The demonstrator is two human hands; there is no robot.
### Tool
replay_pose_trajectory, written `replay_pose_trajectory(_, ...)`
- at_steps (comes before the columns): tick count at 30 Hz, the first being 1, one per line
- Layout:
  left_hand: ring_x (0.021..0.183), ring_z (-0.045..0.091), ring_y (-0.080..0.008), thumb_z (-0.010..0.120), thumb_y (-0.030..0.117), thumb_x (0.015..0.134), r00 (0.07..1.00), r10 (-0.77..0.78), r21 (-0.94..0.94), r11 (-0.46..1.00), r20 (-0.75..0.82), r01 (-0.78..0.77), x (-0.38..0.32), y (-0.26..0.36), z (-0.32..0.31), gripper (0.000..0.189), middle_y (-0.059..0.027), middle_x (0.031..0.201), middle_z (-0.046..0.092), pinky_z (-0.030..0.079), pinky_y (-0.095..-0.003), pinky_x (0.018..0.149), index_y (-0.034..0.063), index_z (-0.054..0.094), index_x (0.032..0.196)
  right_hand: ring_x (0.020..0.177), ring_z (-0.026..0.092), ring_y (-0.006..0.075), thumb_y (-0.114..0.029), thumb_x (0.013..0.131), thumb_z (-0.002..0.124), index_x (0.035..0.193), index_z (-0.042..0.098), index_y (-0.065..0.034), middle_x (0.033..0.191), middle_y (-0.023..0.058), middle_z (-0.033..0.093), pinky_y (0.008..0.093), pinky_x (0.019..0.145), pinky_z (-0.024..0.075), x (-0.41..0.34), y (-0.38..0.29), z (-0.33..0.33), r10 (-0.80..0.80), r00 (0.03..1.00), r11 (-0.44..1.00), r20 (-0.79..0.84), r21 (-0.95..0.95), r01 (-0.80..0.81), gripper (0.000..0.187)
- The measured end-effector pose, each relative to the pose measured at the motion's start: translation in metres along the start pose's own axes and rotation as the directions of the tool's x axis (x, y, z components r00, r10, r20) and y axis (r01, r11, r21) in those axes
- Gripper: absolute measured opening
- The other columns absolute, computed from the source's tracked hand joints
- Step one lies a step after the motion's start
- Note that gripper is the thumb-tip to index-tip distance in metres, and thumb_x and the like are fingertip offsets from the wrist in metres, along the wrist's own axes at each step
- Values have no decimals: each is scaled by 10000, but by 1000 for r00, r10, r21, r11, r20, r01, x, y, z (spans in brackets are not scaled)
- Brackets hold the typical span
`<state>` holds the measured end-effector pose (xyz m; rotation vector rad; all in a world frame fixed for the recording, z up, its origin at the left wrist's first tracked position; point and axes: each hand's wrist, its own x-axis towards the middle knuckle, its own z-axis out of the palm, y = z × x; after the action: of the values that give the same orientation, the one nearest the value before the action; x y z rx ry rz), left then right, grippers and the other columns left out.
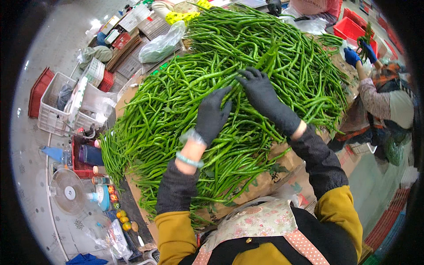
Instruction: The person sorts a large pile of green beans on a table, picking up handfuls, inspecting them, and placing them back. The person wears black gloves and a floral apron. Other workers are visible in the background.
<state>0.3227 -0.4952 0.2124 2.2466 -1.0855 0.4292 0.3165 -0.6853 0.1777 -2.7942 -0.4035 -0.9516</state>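
Note:
A big heap of long green chili peppers lies before me on a cardboard-covered table. My left hand, in a black glove, rests on the middle of the heap. Its thumb stands apart from its fingers, and peppers show in the gap. Beyond it and to the right, my right hand, also black-gloved, reaches over the peppers with bent fingers. Its palm side is hidden, so I cannot tell whether it grips any. Several lighter green peppers point upward just past its fingers.
At right, a co-worker's blue-gloved hands hold peppers near a red crate. Yellow patterned sleeves of another person show at the far edge. A fan, white plastic baskets and several orange fruits stand to the left.

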Motion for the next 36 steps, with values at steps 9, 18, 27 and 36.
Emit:
replay_pose_trajectory(9,949,538,-369,601,170,783,940,-147,92,988,307,124,-8,-23,42,435,-204,1068,570,439,-427,819,40,513,1188,1081,471,298,-85,712,574,1119,553,-106,1105,101,548,432,868,398,-56,72,14,84,958,996,273,-59,-71,408)
replay_pose_trajectory(18,636,511,-83,561,155,832,582,-527,-699,-30,619,715,-36,-5,-68,474,-49,819,588,402,-187,553,-20,436,1255,965,576,266,42,719,606,1057,590,-64,1047,116,600,332,824,457,-57,81,-28,385,908,780,-162,584,-226,355)
replay_pose_trajectory(27,795,578,-197,642,80,749,678,-224,-713,-162,700,682,-110,14,-25,745,-130,971,589,471,-308,734,43,255,1384,691,617,299,-109,754,673,1045,602,-52,883,151,630,345,604,491,-28,-33,-76,181,981,760,-67,643,-96,305)
replay_pose_trajectory(36,981,554,-223,608,18,774,865,-393,-602,623,311,500,-152,46,29,484,-110,1075,564,440,-316,833,26,446,1230,719,537,70,-212,892,553,1140,567,-34,900,23,619,235,639,453,-62,-99,-38,154,679,-171,718,696,-697,305)
